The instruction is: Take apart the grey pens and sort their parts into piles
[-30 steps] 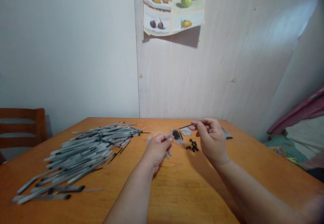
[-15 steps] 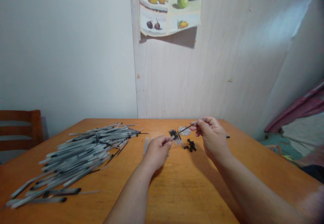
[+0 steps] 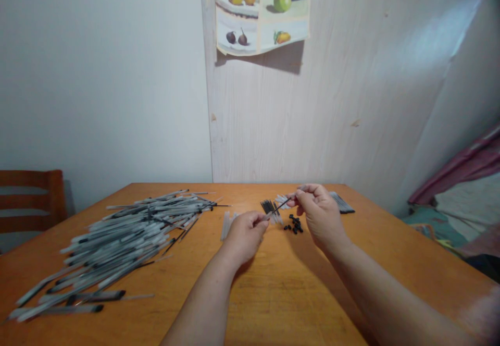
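My left hand (image 3: 247,234) is closed in a pinch on a small pale, translucent pen piece; most of it is hidden by the fingers. Up and to the right, my right hand (image 3: 316,210) pinches a thin black pen refill (image 3: 282,205), which slants down to the left fingertips and meets the pale piece there. Under and behind the hands lies a row of black refills (image 3: 267,206). White translucent small parts (image 3: 282,199) lie beside them, partly hidden by the right fingers. Small black plugs (image 3: 296,224) are heaped below the right fingers. Clear tubes (image 3: 226,225) show left of my left hand.
A large loose pile of pens (image 3: 136,231) covers the left side of the wooden table (image 3: 273,304). Beyond my right hand lies a bundle of grey pens with dark ends (image 3: 342,203). A chair (image 3: 31,195) stands at the left, and a wall rises behind the table.
My right hand has moved slightly left and down with the refill, closer to my left hand. The pen bundle behind it is now more exposed. My left hand has barely shifted.
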`<state>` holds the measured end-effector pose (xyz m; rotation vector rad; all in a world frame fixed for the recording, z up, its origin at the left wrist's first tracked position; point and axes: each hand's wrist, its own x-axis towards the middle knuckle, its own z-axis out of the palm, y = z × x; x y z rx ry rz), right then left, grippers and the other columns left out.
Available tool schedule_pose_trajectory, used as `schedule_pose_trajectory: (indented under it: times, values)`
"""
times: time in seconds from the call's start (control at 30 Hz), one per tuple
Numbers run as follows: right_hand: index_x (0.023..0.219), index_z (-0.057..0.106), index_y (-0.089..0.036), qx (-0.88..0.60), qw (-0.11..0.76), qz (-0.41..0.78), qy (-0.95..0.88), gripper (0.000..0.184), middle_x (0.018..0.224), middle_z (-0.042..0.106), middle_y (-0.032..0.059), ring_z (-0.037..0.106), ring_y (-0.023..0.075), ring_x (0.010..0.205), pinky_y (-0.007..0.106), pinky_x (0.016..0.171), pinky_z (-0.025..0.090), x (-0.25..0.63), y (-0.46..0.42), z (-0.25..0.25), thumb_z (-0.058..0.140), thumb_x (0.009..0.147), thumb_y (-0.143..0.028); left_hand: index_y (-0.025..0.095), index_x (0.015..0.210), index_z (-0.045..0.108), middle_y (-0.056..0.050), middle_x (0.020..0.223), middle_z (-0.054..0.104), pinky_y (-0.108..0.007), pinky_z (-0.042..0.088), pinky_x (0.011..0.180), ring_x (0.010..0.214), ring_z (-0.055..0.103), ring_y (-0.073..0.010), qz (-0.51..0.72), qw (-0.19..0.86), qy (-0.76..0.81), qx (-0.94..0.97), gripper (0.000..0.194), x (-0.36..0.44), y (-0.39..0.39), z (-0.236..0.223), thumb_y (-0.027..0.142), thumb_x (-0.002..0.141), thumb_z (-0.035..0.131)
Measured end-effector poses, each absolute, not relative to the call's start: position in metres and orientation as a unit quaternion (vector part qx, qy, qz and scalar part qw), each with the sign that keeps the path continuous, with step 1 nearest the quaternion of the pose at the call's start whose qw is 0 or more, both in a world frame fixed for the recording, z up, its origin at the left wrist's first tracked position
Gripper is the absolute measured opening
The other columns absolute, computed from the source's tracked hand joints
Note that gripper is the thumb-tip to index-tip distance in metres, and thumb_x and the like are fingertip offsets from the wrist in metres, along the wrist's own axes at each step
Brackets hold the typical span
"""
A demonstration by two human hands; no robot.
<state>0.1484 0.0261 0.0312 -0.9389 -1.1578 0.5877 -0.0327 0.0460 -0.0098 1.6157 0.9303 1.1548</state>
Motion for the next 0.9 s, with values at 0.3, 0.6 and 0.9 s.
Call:
schedule_pose_trajectory:
  times: [0.3, 0.6, 0.9]
  values:
    - [0.1, 0.051, -0.02, -0.451, 0.645, 0.271, -0.553, 0.034, 0.073, 0.07, 0.0027, 0.065, 0.0165, 0.066, 0.024, 0.057, 0.045, 0.134, 0.024, 0.02, 0.066, 0.082, -0.044, 0.015, 0.087, 0.073, 0.0, 0.066, 0.058, -0.023, 0.029, 0.056, 0.057, 0.042, -0.0104, 0.435, 0.543, 0.361, 0.621, 0.019, -0.028, 0.042, -0.008, 0.03, 0.077, 0.067]
    - [0.088, 0.063, -0.019, -0.442, 0.576, 0.209, -0.655, 0.02, 0.08, 0.068, 0.0043, 0.064, 0.0183, 0.077, 0.032, 0.074, 0.049, 0.132, 0.033, 0.002, 0.058, 0.089, -0.038, 0.015, 0.09, 0.069, -0.006, 0.082, 0.067, -0.023, 0.038, 0.062, 0.065, 0.056, -0.0107, 0.413, 0.624, 0.341, 0.568, 0.031, -0.03, 0.039, -0.006, 0.04, 0.073, 0.075]
    - [0.086, 0.067, -0.021, -0.45, 0.518, 0.145, -0.713, 0.021, 0.083, 0.069, 0.0042, 0.065, 0.0192, 0.082, 0.033, 0.077, 0.05, 0.13, 0.027, 0.003, 0.051, 0.093, -0.032, 0.014, 0.088, 0.067, -0.007, 0.083, 0.068, -0.024, 0.043, 0.063, 0.067, 0.06, -0.0115, 0.4, 0.637, 0.345, 0.562, 0.033, -0.033, 0.034, 0.0, 0.044, 0.076, 0.073]
